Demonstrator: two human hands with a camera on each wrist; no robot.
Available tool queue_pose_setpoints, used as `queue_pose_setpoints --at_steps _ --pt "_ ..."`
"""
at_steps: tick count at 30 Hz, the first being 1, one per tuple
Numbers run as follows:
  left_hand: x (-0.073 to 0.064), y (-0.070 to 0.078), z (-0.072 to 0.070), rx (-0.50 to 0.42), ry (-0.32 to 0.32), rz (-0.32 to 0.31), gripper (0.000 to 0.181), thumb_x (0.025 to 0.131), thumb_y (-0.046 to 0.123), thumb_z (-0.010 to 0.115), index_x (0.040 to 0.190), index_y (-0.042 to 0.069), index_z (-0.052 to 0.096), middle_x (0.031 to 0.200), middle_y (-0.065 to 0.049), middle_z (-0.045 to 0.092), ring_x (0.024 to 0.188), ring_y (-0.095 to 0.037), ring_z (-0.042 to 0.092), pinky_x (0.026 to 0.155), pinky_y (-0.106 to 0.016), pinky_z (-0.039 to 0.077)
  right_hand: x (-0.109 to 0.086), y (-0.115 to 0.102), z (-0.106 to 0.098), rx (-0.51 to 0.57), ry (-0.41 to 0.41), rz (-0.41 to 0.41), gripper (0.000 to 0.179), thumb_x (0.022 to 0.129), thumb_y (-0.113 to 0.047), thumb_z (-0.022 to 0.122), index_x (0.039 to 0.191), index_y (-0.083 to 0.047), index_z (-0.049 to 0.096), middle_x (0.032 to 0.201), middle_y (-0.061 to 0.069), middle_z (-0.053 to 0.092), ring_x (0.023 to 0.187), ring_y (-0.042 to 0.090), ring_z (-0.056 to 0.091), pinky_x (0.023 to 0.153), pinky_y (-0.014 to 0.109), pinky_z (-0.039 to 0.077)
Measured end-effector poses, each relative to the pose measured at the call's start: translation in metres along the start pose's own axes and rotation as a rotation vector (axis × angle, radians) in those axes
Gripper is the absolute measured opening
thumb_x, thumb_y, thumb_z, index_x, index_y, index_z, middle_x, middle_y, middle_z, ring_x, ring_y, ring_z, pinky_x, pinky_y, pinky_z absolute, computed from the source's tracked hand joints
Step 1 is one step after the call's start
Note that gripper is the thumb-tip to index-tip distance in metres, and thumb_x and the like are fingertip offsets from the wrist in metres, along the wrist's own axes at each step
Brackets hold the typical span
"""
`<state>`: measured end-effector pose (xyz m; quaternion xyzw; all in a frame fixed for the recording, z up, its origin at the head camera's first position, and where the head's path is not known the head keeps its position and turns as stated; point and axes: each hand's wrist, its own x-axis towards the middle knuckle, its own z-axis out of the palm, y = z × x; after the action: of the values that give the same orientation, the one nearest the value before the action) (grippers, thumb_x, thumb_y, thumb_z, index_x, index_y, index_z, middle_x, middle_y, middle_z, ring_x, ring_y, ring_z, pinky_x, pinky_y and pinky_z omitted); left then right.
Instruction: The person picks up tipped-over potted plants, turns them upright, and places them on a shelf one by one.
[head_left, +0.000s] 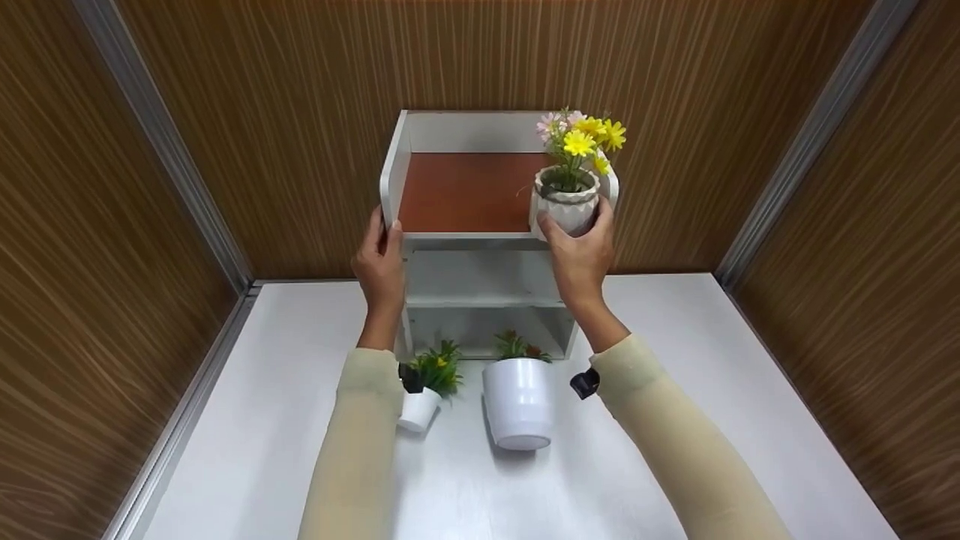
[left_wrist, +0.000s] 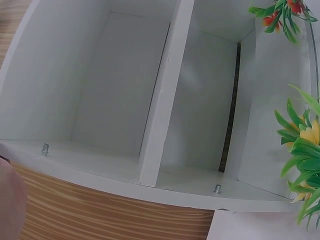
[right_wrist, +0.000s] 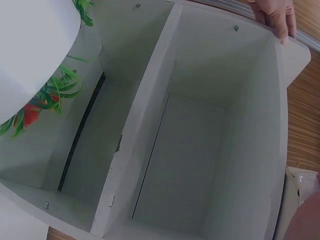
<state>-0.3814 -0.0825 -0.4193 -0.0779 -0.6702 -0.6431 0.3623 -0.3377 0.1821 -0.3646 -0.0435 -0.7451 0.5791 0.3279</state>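
Holding a patterned off-white flowerpot upright at the front right corner of the shelf unit, the right hand formed the nearer grip. The thumb lay along the pot's left side and the fingers along its right, so that the grip was spread only as wide as the pot and closed about it from the near side. The pot's long axis ran up from the grip, carrying yellow and pink flowers above the rim. The reddish-brown top board extended leftward and rearward from the pot; the right side panel stood just beyond it. Whether the base touched the board or hung slightly above its front edge could not be told. The left hand, well apart across the board, pinched the front of the left side panel, thumb inside and fingers outside. Below, in front of the unit, a large white pot and a small white pot stood on the worktop, both out of either grip.
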Motion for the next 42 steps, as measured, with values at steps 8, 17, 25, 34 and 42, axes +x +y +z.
queue_pose_setpoints --at_steps 8,17,25,34,42 --pt "-0.002 0.006 0.0 -0.017 0.0 -0.01 0.046 0.102 0.023 0.061 0.148 0.019 0.053 0.144 -0.002 0.06 0.129 -0.013 0.058 0.104 -0.035 0.052 -0.006 0.0 0.004 -0.052 0.063 -0.034 0.095 0.084 -0.048 0.08 0.155 -0.012 0.029 0.152 0.006 0.043 0.14 0.018 0.043 0.118 0.037 0.036" --pt "-0.009 0.033 -0.001 0.01 0.007 -0.014 0.046 0.102 0.015 0.06 0.147 0.009 0.052 0.143 -0.011 0.06 0.128 -0.022 0.06 0.106 -0.04 0.05 -0.012 -0.004 0.008 -0.273 0.241 -0.134 0.093 0.08 -0.053 0.082 0.15 -0.003 0.044 0.14 0.014 0.043 0.131 0.029 0.042 0.111 0.045 0.036" --pt "-0.004 0.005 0.003 -0.008 0.005 0.025 0.047 0.102 0.026 0.06 0.147 0.015 0.053 0.142 -0.003 0.061 0.125 -0.015 0.061 0.103 -0.037 0.053 -0.009 -0.004 0.008 -0.258 0.26 -0.114 0.092 0.08 -0.049 0.083 0.151 -0.008 0.042 0.139 0.013 0.046 0.13 0.028 0.042 0.11 0.046 0.034" --pt "-0.004 0.003 0.002 -0.012 0.015 0.008 0.046 0.102 0.025 0.061 0.147 0.019 0.054 0.141 -0.002 0.062 0.123 -0.014 0.061 0.102 -0.037 0.054 -0.008 0.0 0.011 -0.193 0.277 -0.131 0.089 0.081 -0.049 0.082 0.149 -0.005 0.045 0.142 0.012 0.041 0.134 0.025 0.041 0.115 0.04 0.033" --pt "-0.009 0.024 -0.001 -0.011 0.008 -0.019 0.045 0.103 0.016 0.06 0.147 0.01 0.052 0.144 -0.009 0.06 0.129 -0.02 0.059 0.107 -0.039 0.05 -0.009 0.003 0.015 -0.156 0.309 -0.14 0.085 0.082 -0.046 0.083 0.147 -0.005 0.046 0.138 0.012 0.041 0.132 0.024 0.044 0.114 0.036 0.036"
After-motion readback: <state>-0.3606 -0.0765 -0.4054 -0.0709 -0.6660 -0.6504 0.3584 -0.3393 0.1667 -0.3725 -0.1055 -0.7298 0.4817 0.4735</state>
